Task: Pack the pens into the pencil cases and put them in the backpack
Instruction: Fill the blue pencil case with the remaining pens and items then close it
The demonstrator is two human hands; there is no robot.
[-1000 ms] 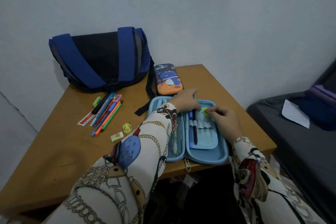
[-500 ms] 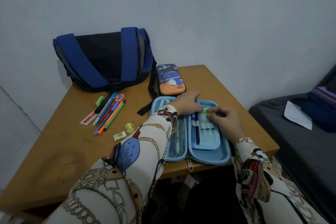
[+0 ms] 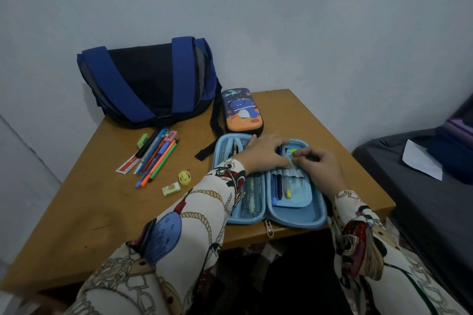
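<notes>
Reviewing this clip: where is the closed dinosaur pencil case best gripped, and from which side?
Probably across its long sides near the middle, coming from above. The dinosaur pencil case lies flat and zipped on the table; fingers should span its narrow width. The backpack strap crowds its left edge, so lead in from the right.

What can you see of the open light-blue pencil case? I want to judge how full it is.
The light-blue pencil case lies opened flat at the table's near edge, its zipper pull hanging over it. It looks like a moulded hard shell. Its left half has a mesh pocket with a pen or two inside; the right half has a flap with elastic loops holding several pens. The left hand rests across its far end, and the right hand pinches a green-capped pen there. Room remains.
</notes>
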